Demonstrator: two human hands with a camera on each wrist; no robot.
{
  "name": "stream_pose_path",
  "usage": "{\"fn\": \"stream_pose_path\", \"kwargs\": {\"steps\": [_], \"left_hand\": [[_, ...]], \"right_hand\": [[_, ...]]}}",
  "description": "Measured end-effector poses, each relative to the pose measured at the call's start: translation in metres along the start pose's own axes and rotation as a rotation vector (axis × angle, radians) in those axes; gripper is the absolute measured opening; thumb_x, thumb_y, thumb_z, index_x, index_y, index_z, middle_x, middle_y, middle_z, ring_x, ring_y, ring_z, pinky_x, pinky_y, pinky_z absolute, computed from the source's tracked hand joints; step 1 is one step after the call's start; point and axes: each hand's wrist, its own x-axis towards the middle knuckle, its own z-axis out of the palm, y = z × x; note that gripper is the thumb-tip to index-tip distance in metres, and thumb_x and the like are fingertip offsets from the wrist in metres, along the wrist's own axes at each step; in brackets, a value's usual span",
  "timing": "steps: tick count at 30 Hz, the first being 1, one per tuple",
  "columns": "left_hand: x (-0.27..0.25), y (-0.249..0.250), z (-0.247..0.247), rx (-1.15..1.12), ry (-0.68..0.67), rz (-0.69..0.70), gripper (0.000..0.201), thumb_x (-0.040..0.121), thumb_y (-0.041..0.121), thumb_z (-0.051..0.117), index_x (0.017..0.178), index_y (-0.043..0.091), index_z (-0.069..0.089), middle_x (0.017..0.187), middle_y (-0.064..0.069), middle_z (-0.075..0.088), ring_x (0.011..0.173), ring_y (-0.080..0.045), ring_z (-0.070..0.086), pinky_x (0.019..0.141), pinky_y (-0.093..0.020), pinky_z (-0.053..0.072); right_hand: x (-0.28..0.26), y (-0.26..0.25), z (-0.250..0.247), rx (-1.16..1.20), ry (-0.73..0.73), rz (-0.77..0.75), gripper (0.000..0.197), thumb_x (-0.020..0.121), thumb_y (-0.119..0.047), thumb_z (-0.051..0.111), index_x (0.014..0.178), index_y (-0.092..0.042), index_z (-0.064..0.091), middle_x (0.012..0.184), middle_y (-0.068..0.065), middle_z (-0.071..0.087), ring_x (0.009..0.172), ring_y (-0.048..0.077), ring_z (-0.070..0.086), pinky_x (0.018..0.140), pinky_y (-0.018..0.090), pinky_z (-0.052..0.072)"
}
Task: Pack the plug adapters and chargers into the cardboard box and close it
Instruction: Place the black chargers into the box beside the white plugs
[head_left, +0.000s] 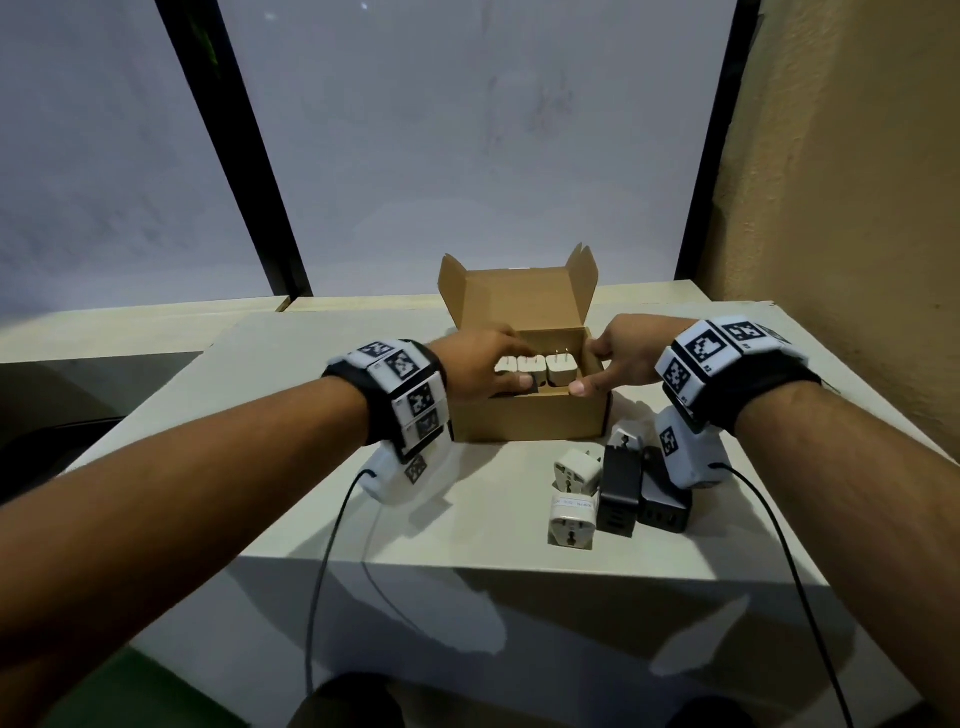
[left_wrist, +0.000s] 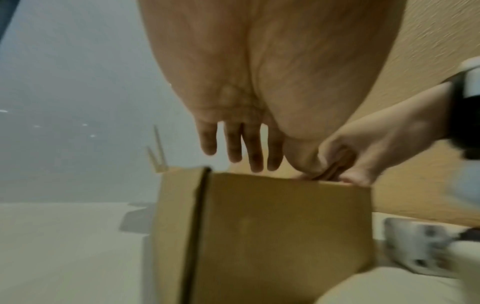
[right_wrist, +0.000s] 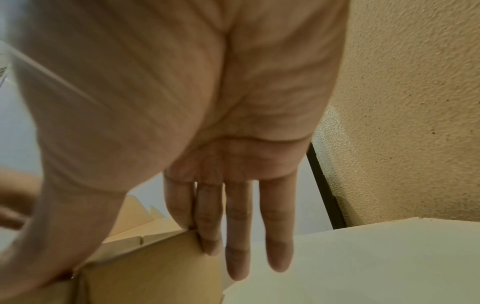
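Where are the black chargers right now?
Head view: the black chargers lie on the table, right of the white adapters, near the right corner of the box.

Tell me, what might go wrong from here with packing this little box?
1. The white chargers stand prongs-up in the cardboard box; the lid may not close flat over them.
2. Two black chargers and several white adapters wait on the table; the room left in front looks tight.
3. The wrist unit behind the right hand hangs just above them and could knock one.
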Motion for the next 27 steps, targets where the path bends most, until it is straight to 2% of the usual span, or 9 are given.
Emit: {"fn": "stream_pose_path", "kwargs": {"steps": [3,6,9,11,12,14,19,23,27], "left_hand": [[-0.029,0.031,-0.002,-0.124,0.206,0.112,0.041,0.089,0.043,0.061,0.125,0.024,0.06,0.124,0.001,0.055,0.11,-0.014,0.053,0.095,-0.032,0.045],[-0.055,0.071,0.004,-0.156,0.096,0.193,0.053,0.084,0.055,0.061,0.128,0.027,0.057,0.127,0.006,0.052,0.112,-0.01,0.05,0.096,-0.025,0.041],[-0.057,0.093,0.015,-0.068,-0.02,0.216,0.076,0.078,0.066,0.06,0.141,0.027,0.044,0.144,0.006,0.043,0.131,-0.012,0.04,0.107,-0.031,0.039],[-0.05,0.1,0.021,0.0,-0.048,0.202,0.089,0.073,0.071,0.06,0.146,0.025,0.037,0.147,0.004,0.041,0.135,-0.015,0.035,0.11,-0.039,0.038],[-0.046,0.102,0.024,0.029,-0.068,0.196,0.092,0.072,0.073,0.06,0.146,0.025,0.035,0.146,0.004,0.042,0.135,-0.017,0.036,0.109,-0.041,0.039],[-0.04,0.106,0.026,0.072,-0.112,0.196,0.088,0.072,0.071,0.062,0.143,0.025,0.038,0.14,0.003,0.049,0.129,-0.018,0.043,0.105,-0.042,0.042],[-0.033,0.108,0.03,0.112,-0.081,0.256,0.06,0.074,0.063,0.064,0.123,0.03,0.056,0.113,0.006,0.062,0.104,-0.016,0.055,0.085,-0.035,0.049],[-0.029,0.107,0.029,0.071,-0.093,0.259,0.063,0.069,0.063,0.07,0.122,0.031,0.058,0.108,0.008,0.066,0.097,-0.015,0.06,0.075,-0.033,0.054],[-0.028,0.107,0.017,-0.034,-0.039,0.304,0.066,0.063,0.052,0.081,0.119,0.022,0.063,0.109,0.004,0.067,0.097,-0.017,0.061,0.078,-0.036,0.057]], "right_hand": [[-0.004,-0.003,-0.002,0.016,0.012,-0.017,0.055,0.077,-0.067,0.058,0.088,-0.014,0.062,0.072,0.002,0.056,0.075,0.02,0.055,0.068,0.032,0.041],[-0.009,-0.004,-0.004,-0.006,0.045,-0.024,0.04,0.081,-0.058,0.06,0.08,-0.018,0.057,0.065,-0.003,0.05,0.072,0.02,0.052,0.066,0.03,0.04],[-0.013,-0.004,-0.005,-0.015,0.061,-0.01,0.043,0.083,-0.057,0.059,0.102,-0.019,0.064,0.065,-0.007,0.049,0.077,0.019,0.052,0.07,0.03,0.039],[-0.014,-0.004,-0.004,0.014,0.064,0.007,0.062,0.081,-0.061,0.059,0.125,-0.018,0.059,0.083,-0.005,0.061,0.089,0.022,0.056,0.077,0.031,0.04],[-0.014,-0.003,-0.003,0.025,0.069,0.009,0.07,0.079,-0.063,0.059,0.133,-0.018,0.054,0.103,-0.001,0.066,0.101,0.023,0.057,0.082,0.032,0.041],[-0.014,-0.002,-0.001,0.036,0.074,0.003,0.08,0.076,-0.067,0.059,0.138,-0.018,0.047,0.134,0.004,0.056,0.119,0.025,0.052,0.092,0.034,0.04],[-0.013,0.0,0.001,0.095,0.065,0.005,0.083,0.075,-0.067,0.06,0.139,-0.016,0.045,0.14,0.006,0.051,0.125,0.026,0.049,0.096,0.035,0.039],[-0.013,-0.002,-0.001,0.075,0.052,0.014,0.084,0.073,-0.069,0.06,0.138,-0.017,0.047,0.139,0.005,0.052,0.124,0.026,0.05,0.097,0.035,0.04],[-0.012,-0.003,-0.005,0.043,0.064,0.002,0.042,0.084,-0.045,0.065,0.117,-0.019,0.061,0.131,0.004,0.059,0.11,0.022,0.054,0.086,0.029,0.04]]}}
